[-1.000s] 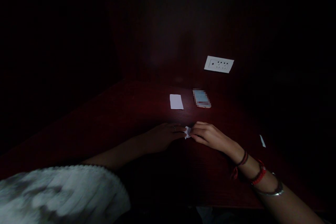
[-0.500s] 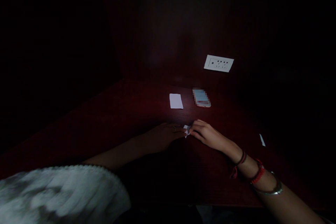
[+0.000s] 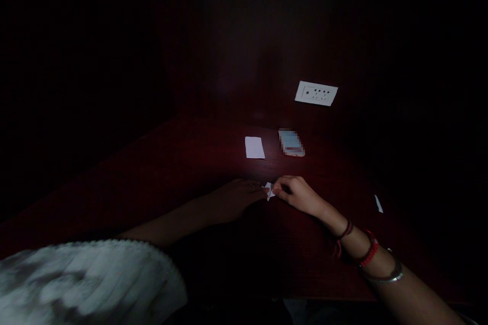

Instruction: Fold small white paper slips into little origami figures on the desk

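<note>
A small folded piece of white paper (image 3: 269,194) lies on the dark red table between my hands. My left hand (image 3: 238,199), with a ring on one finger, is stretched out flat, its fingertips resting on the paper's left side. From the right, my right hand (image 3: 296,193) pinches the paper's edge between thumb and curled fingers. Part of the paper is covered by the fingertips. A flat white rectangle of paper (image 3: 254,148) lies just beyond my hands.
A phone (image 3: 292,142) with a blurred-out screen lies right of the white rectangle. A thin white paper strip (image 3: 378,203) is at the far right of the table (image 3: 152,162). On the wall behind sits a white socket panel (image 3: 316,93). The surroundings are very dark.
My right hand's fingers have curled a little more at the paper's edge. My left hand stays almost still on the paper. The view has shifted slightly.
</note>
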Motion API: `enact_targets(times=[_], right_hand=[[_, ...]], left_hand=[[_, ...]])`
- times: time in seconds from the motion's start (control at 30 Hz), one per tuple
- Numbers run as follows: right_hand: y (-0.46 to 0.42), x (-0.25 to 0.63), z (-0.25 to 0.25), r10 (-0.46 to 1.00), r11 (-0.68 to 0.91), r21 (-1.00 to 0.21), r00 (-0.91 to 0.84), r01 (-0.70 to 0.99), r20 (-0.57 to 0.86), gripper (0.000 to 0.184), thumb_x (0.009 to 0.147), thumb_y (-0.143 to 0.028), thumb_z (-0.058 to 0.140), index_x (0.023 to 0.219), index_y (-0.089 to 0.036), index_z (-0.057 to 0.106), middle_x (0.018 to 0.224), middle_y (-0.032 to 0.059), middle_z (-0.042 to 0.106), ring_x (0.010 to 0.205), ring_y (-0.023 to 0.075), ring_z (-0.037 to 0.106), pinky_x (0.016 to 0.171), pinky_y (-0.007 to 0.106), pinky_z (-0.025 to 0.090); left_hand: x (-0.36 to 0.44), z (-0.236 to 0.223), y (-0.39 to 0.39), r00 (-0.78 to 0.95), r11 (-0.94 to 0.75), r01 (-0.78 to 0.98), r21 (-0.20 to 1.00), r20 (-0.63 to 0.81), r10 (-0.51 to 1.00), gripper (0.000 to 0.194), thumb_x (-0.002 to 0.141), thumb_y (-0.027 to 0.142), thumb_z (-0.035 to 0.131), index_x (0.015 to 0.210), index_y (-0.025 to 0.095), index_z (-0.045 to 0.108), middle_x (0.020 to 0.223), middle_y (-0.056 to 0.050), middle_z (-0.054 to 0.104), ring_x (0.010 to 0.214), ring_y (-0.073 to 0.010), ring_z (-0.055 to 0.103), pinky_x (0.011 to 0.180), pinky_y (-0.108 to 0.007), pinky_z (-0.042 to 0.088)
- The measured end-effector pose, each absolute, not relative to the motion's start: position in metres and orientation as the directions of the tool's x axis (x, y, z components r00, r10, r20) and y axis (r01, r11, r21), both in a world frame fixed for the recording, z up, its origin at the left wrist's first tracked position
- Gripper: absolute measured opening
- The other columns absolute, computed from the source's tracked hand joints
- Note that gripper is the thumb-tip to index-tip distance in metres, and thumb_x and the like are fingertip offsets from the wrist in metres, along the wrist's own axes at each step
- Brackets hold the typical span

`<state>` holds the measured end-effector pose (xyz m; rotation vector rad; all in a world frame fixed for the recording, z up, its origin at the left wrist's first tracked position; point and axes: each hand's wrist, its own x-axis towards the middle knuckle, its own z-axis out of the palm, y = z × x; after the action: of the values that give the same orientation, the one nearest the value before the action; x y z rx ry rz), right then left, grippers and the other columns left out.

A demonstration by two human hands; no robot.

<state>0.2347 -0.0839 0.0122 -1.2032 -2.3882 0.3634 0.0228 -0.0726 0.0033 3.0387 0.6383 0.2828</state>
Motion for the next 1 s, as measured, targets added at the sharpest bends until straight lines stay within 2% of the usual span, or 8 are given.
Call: enact_targets(times=[0.1,0.37,0.43,0.6,0.77,1.0], right_hand=[[-0.084,0.233,0.013,0.821,0.569,-0.449,-0.506,0.689,0.263,0.011,0.072,-0.015,0.046,0.072,-0.014,0.057,0.066,0.0005,0.055,0.059,0.0086,0.047,0.058,0.02,0.036],[-0.083,0.23,0.013,0.859,0.509,-0.48,-0.458,0.714,0.23,0.009,0.07,-0.014,0.048,0.069,-0.014,0.056,0.062,-0.0012,0.054,0.056,0.0074,0.046,0.055,0.019,0.034],[-0.083,0.231,0.012,0.855,0.518,-0.469,-0.446,0.716,0.264,0.005,0.07,-0.014,0.05,0.07,-0.014,0.055,0.064,-0.0009,0.053,0.057,0.0078,0.047,0.055,0.019,0.035],[-0.086,0.234,0.011,0.736,0.676,-0.372,-0.556,0.636,0.387,0.01,0.076,-0.017,0.047,0.074,-0.014,0.056,0.076,0.0035,0.053,0.071,0.0103,0.049,0.064,0.021,0.039],[-0.088,0.241,0.013,0.58,0.814,-0.208,-0.74,0.542,0.34,0.023,0.078,-0.01,0.04,0.09,-0.016,0.058,0.085,0.0058,0.057,0.081,0.0128,0.05,0.073,0.026,0.04],[-0.091,0.245,0.015,0.569,0.818,-0.085,-0.777,0.57,0.27,0.028,0.077,-0.01,0.043,0.1,-0.019,0.055,0.091,0.0055,0.056,0.086,0.0136,0.05,0.077,0.027,0.041]], left_hand=[[0.023,0.007,-0.074,0.901,-0.918,0.392,0.062,0.176,0.397,0.055,0.072,0.006,0.043,0.122,0.023,0.027,0.123,-0.004,0.038,0.113,-0.0203,0.032,0.087,-0.036,0.03],[0.025,0.004,-0.071,0.904,-0.922,0.385,0.045,0.181,0.387,0.059,0.067,0.001,0.044,0.118,0.027,0.033,0.124,0.001,0.037,0.113,-0.0208,0.032,0.086,-0.035,0.032],[0.025,0.003,-0.07,0.904,-0.921,0.386,0.056,0.178,0.39,0.059,0.066,0.001,0.044,0.118,0.028,0.033,0.124,0.002,0.037,0.113,-0.0203,0.032,0.086,-0.035,0.032],[0.022,0.003,-0.067,0.904,-0.925,0.369,0.089,0.196,0.379,0.061,0.067,-0.001,0.04,0.119,0.03,0.032,0.125,0.003,0.035,0.114,-0.0174,0.031,0.088,-0.034,0.031],[0.017,0.007,-0.065,0.908,-0.933,0.347,0.096,0.214,0.36,0.061,0.065,-0.006,0.035,0.117,0.027,0.037,0.126,0.004,0.034,0.116,-0.0145,0.027,0.092,-0.033,0.027],[0.016,0.006,-0.063,0.897,-0.93,0.354,0.1,0.247,0.368,0.055,0.069,-0.003,0.036,0.114,0.028,0.041,0.12,0.002,0.042,0.111,-0.0148,0.034,0.091,-0.033,0.029]])
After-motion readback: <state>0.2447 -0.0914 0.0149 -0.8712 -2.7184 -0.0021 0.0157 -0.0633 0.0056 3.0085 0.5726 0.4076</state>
